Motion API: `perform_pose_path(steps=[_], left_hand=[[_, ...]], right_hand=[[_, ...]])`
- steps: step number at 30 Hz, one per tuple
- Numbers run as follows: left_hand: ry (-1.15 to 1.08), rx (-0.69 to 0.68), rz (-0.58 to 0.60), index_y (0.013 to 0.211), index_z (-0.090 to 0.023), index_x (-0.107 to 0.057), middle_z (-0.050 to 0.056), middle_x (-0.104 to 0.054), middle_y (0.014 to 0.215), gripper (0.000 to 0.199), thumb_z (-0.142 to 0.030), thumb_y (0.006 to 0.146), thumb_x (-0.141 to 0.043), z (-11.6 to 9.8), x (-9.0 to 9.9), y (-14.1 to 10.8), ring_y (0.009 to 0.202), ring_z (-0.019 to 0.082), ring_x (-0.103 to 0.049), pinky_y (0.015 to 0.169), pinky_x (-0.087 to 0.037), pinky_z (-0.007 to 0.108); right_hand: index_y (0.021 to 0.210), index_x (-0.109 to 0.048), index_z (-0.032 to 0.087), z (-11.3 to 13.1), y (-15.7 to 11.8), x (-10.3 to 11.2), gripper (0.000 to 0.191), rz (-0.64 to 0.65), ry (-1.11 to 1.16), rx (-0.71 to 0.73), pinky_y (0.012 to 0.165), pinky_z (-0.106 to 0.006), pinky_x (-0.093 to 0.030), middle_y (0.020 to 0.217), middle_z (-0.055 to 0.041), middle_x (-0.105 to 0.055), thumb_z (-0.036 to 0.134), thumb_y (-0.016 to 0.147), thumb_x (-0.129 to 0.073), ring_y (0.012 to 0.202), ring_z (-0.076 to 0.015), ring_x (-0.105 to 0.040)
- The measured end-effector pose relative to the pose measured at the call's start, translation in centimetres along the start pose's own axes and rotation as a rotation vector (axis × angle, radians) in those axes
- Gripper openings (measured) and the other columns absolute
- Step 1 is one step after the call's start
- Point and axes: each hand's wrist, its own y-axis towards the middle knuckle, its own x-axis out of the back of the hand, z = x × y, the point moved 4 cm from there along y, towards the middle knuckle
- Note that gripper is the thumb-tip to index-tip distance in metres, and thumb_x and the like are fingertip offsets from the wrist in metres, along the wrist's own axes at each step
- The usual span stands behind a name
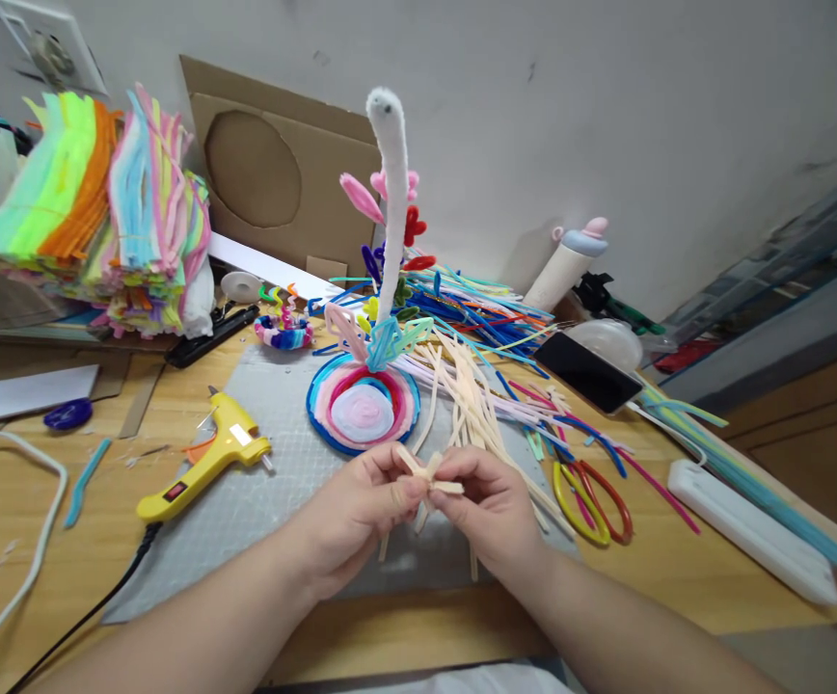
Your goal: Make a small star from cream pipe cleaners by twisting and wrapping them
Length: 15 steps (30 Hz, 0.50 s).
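1. Cream pipe-cleaner cluster (pixel 431 474), with short ends poking out at several angles, is held up over the front of the grey cutting mat (pixel 274 530). The left hand (pixel 364 503) pinches it between thumb and fingers on one side; the right hand (pixel 497 503) pinches it the same way on the other, the fingertips of both nearly meeting.
2. The likeliest trouble is slipping: if either pinch loosens, the short ends could spring apart. Twisting too hard might kink the wire or rub off the fuzz. Whether the ends are already locked together, I cannot tell; the fingers cover the join.
3. Loose cream pipe cleaners (pixel 477 410) run under and past the right hand, so one could snag there and be dragged along.
4. Scissors (pixel 596 511) with one yellow and one red handle lie just beyond the right hand, among coloured strands that would hamper picking them up.
5. On the left, a yellow glue gun (pixel 212 453) rests with its nozzle pointing away; its black cord (pixel 111 598) trails near the left forearm and could catch.
6. Straight ahead, a coiled disc (pixel 363 413) carries a tall white stalk (pixel 393 217); a forward reach could knock it.
7. Farther back on the bench (pixel 303 641) are a phone (pixel 584 371), a mixed pipe-cleaner pile (pixel 462 304) and a cardboard panel (pixel 338 164).
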Motion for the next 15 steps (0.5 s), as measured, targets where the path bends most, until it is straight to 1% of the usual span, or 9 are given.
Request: perform_pose_path(steps=[2,6,10,12,15], left_hand=[[0.072,-0.040,0.003,0.069,-0.014,-0.058,-0.002,-0.055,0.064,0.018,-0.024,0.068,-0.073,-0.2,-0.1,0.0,0.061,0.008,-0.047,0.060,-0.035,0.020],[0.209,-0.086,-0.026,0.074,-0.015,-0.060,-0.001,-0.058,0.067,0.021,-0.024,0.064,-0.076,-0.7,0.0,-0.1,0.065,0.011,-0.050,0.063,-0.037,0.022],[0.286,-0.110,-0.047,0.069,-0.014,-0.060,-0.001,-0.060,0.067,0.018,-0.021,0.063,-0.076,-1.1,0.1,-0.1,0.065,0.011,-0.051,0.064,-0.037,0.022],[0.277,-0.117,-0.045,0.068,-0.013,-0.060,0.000,-0.060,0.068,0.017,-0.021,0.065,-0.075,-1.2,0.1,-0.1,0.066,0.011,-0.051,0.065,-0.038,0.022],[0.171,-0.093,-0.033,0.070,-0.013,-0.060,0.000,-0.059,0.067,0.015,-0.023,0.070,-0.072,-0.9,0.0,0.0,0.065,0.010,-0.051,0.065,-0.038,0.022]], right_hand=[[0.074,-0.065,0.020,0.1,0.1,0.1,0.010,-0.016,-0.009,-0.032,0.053,-0.018,-0.049,0.067,0.0011,-0.064,0.015,0.068,-0.072,0.059,-0.0100,-0.059],[0.072,-0.064,0.019,0.1,0.2,0.3,0.008,0.016,-0.067,-0.082,0.051,-0.018,-0.047,0.066,0.0002,-0.064,0.018,0.068,-0.071,0.057,-0.0101,-0.058],[0.073,-0.062,0.018,-0.3,0.1,0.5,0.011,0.048,-0.081,-0.154,0.049,-0.019,-0.045,0.065,0.0004,-0.063,0.023,0.069,-0.071,0.055,-0.0100,-0.056],[0.071,-0.059,0.018,-0.4,0.1,0.5,0.014,0.050,-0.050,-0.180,0.049,-0.018,-0.044,0.063,0.0014,-0.060,0.024,0.068,-0.072,0.054,-0.0091,-0.054],[0.071,-0.057,0.018,-0.3,0.2,0.2,0.017,0.055,-0.004,-0.201,0.050,-0.019,-0.044,0.062,0.0024,-0.059,0.025,0.069,-0.072,0.053,-0.0083,-0.053]])
